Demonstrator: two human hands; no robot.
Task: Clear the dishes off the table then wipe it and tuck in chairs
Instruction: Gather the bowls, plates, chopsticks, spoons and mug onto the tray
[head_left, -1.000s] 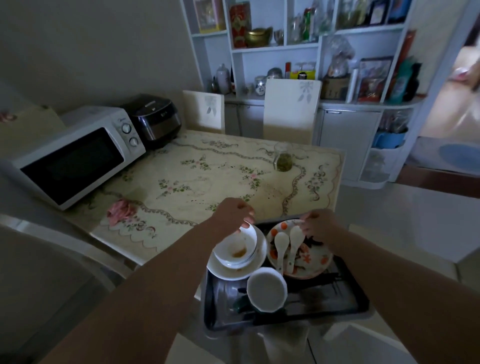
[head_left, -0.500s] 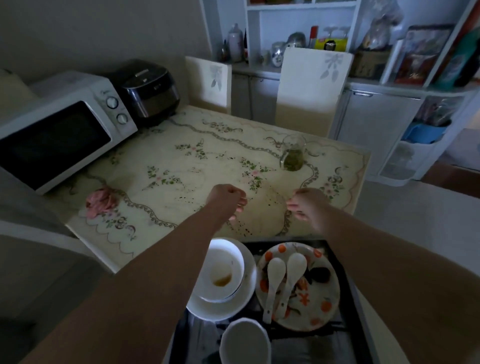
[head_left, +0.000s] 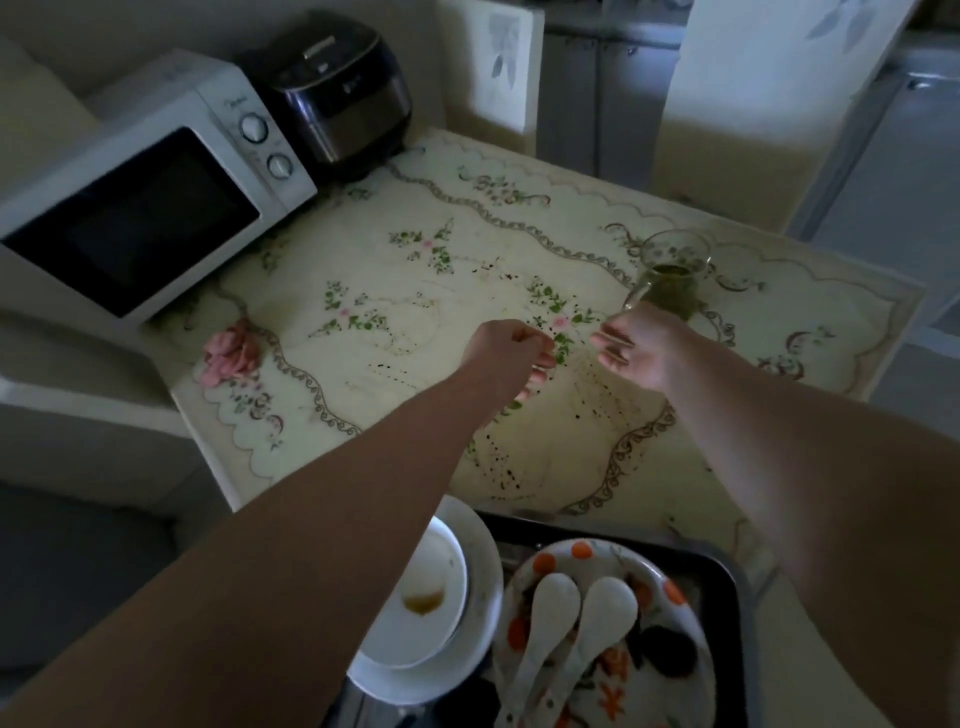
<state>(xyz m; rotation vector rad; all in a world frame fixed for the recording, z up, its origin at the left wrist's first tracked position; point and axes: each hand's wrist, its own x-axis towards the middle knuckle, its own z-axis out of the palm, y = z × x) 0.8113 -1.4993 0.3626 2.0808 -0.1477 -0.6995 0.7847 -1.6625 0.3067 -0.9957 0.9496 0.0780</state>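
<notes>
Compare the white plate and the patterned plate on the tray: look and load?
The white plate is plain and carries a white bowl with brownish residue; the patterned plate has orange motifs and carries two white spoons plus dark scraps. The white plate overhangs the black tray; the patterned plate sits inside. Both are dirty.

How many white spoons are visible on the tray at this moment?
2. Both lie side by side on the orange-patterned plate: left spoon, right spoon. Others may be hidden below the frame edge.

On the floral-clothed bench (head_left: 519, 249), speckled with dark crumbs, a glass jar (head_left: 670, 278) of green stuff stands far right. Stacked white bowls (head_left: 421, 603), patterned plate (head_left: 613, 649) and two spoons (head_left: 576, 618) fill the near black tray (head_left: 727, 571).
</notes>
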